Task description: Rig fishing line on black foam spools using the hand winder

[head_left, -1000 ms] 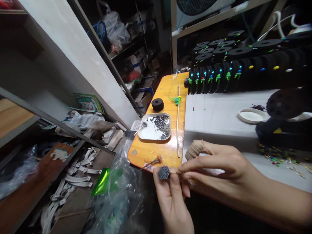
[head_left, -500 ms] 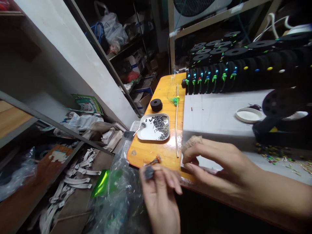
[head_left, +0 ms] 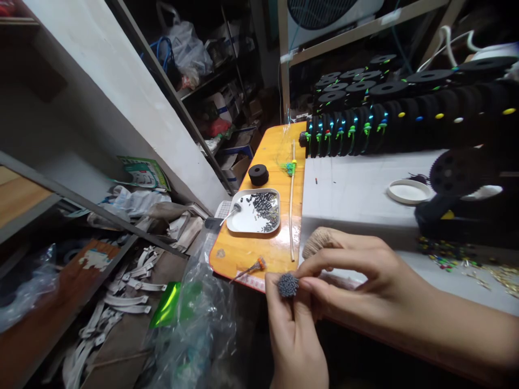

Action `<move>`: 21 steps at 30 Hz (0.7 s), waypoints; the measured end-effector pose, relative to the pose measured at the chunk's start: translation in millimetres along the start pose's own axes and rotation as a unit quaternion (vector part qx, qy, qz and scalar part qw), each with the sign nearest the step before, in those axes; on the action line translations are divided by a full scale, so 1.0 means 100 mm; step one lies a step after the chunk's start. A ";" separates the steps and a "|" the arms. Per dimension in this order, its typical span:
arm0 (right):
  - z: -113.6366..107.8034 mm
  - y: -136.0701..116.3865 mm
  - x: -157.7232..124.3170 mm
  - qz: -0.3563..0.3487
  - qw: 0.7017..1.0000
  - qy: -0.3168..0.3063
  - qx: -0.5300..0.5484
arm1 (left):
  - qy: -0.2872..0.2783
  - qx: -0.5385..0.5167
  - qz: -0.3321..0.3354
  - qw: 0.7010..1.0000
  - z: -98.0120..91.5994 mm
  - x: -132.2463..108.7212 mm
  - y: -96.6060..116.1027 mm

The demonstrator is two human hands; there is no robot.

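Observation:
My left hand (head_left: 295,332) is closed around a tight bundle of thin grey-tipped strands (head_left: 288,285), its round end facing up. My right hand (head_left: 348,270) meets it from the right, thumb and index finger pinched at the bundle's right edge. A tan wrap (head_left: 318,242) covers one of the right fingers. Whether a single strand sits in that pinch is too small to tell. Just beyond the left hand, a small orange-topped bundle (head_left: 259,264) with dark stems lies on the yellow wooden board (head_left: 227,249).
A white tray (head_left: 239,222) holds small black and grey cylinders. Behind it sits a black foam ring stack (head_left: 258,175). A thin pale stick (head_left: 291,216) lies along the board. Black discs with coloured beads (head_left: 348,129) line the back right. A white lid (head_left: 409,192) rests on the white surface.
My left hand has moved right with the grey bundle, from beside the orange-topped bundle to my right hand. The right thumb and index finger now touch the grey bundle.

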State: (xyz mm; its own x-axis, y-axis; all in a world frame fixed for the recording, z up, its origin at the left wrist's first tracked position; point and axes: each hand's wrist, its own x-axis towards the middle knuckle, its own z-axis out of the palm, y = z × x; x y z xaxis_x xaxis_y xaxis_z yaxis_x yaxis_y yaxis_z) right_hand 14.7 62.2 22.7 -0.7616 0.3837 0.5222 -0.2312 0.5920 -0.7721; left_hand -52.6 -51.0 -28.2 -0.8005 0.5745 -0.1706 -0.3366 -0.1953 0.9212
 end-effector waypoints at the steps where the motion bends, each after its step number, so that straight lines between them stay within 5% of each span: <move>1: 0.00 0.00 0.00 -0.006 1.000 0.003 -0.018 | -0.004 0.015 0.013 1.000 -0.01 0.00 0.00; 8: -0.06 -0.03 0.06 0.001 0.999 0.003 -0.040 | -0.014 -0.061 0.034 0.997 -0.03 0.00 0.07; 21: -0.11 -0.13 0.09 0.066 0.996 0.026 -0.059 | 0.018 0.021 0.060 0.998 0.01 -0.06 0.16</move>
State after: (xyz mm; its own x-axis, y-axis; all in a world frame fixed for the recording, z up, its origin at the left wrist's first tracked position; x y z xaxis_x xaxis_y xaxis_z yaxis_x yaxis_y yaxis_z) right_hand 17.8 66.0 40.9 -0.7475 0.4985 0.4391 -0.0557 0.6116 -0.7892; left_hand -52.5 -57.0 -11.7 -0.8511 0.5204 -0.0692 -0.2165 -0.2278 0.9493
